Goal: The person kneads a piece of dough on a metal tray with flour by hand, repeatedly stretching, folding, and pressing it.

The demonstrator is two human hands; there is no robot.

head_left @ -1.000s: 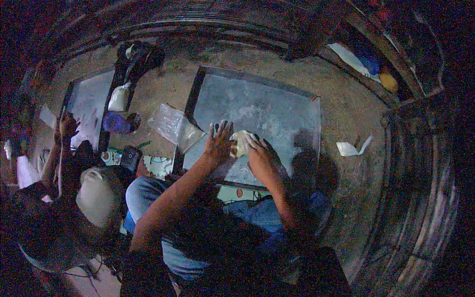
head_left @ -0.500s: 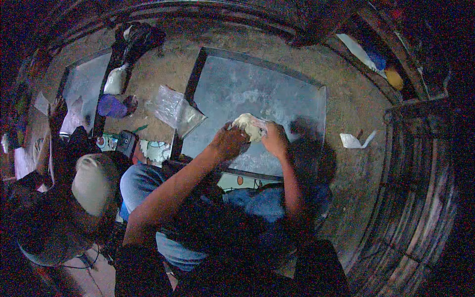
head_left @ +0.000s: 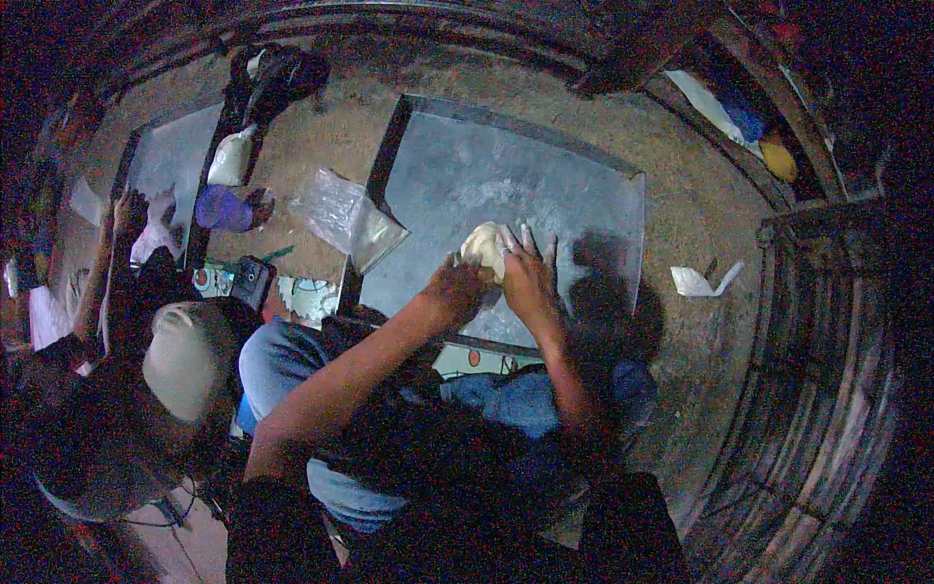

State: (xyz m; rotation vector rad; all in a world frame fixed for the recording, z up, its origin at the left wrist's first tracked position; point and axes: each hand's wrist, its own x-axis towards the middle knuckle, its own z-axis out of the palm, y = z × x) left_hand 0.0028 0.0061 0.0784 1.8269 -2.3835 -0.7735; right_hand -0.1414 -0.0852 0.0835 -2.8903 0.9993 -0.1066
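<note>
A pale lump of dough (head_left: 483,248) is at the near middle of a dark, flour-dusted tray (head_left: 545,175). My left hand (head_left: 457,290) grips its left and near side, the fingers curled against it and partly hidden. On the other side, my right hand (head_left: 528,268) has its fingers stretched out and spread, with its inner edge touching the dough. White flour coats those fingertips. Whether the dough rests on the tray or is lifted a little, I cannot tell.
A clear plastic bag (head_left: 350,219) overlaps the tray's left edge. Further left are a purple bundle (head_left: 224,208), a white bag (head_left: 231,159) and a second tray (head_left: 175,146), where another person in a cap (head_left: 185,360) works. A white scrap (head_left: 693,281) lies right, near slatted wood (head_left: 817,370).
My right hand has gone from pinching the dough's right edge to lying with fingers spread beside it. The dough looks rounder and more compact. My left hand stays on it.
</note>
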